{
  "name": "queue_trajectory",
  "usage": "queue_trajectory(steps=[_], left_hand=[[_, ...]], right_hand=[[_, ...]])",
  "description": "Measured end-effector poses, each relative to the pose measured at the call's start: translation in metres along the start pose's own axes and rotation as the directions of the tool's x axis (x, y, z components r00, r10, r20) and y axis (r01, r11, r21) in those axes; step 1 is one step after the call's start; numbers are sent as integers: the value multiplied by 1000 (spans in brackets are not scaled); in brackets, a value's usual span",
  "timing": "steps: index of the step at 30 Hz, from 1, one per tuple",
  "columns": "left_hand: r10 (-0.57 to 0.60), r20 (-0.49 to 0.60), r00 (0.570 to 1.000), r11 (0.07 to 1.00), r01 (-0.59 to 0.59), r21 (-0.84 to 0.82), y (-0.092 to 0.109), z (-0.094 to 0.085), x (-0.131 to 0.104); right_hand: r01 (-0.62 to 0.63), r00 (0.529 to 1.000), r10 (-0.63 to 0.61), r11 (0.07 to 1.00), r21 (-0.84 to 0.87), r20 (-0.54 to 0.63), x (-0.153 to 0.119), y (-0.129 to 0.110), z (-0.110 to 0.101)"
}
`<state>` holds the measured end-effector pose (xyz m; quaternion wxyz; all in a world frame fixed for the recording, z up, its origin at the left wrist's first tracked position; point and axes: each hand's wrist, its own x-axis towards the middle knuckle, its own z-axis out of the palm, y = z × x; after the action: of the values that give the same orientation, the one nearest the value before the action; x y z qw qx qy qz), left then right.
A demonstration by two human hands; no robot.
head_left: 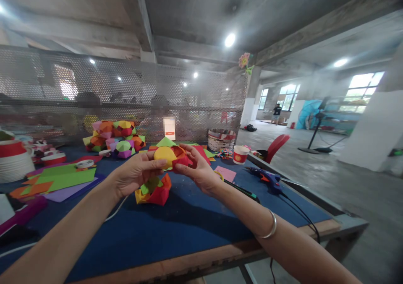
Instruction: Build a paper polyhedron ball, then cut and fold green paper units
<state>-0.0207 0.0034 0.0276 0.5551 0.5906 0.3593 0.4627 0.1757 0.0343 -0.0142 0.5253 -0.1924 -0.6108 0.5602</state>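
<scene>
Between my two hands, raised over the blue table, is a folded-paper ball with yellow, red, orange and green faces. My left hand grips its yellow side, thumb on the near face. Around the red and orange side curl the fingers of my right hand, a silver bangle on that wrist. Below them a second folded-paper piece, yellow, red and green, rests on the table with its upper edges standing up. The hands hide part of the held ball.
Finished paper balls are piled at the back left, near coloured paper sheets. A phone stands behind my hands. To the right are a basket, a paper cup, a box cutter and a corded blue glue gun.
</scene>
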Motion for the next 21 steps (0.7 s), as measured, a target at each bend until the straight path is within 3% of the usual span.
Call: queue_trajectory(steps=[11,16,21], left_hand=[[35,-71,997,993,-43,-106,6,7,-4],[-33,-127,991,981,8,-192,7,8,-6],[-43,-85,995,984,28,-175,7,6,-7]], right_hand=[[5,1000,-5,997,-77,-4,-1,2,1],[0,1000,0,996,-84,-2,0,3,-1],[-9,1000,9,997,-81,-6,-1,1,0]])
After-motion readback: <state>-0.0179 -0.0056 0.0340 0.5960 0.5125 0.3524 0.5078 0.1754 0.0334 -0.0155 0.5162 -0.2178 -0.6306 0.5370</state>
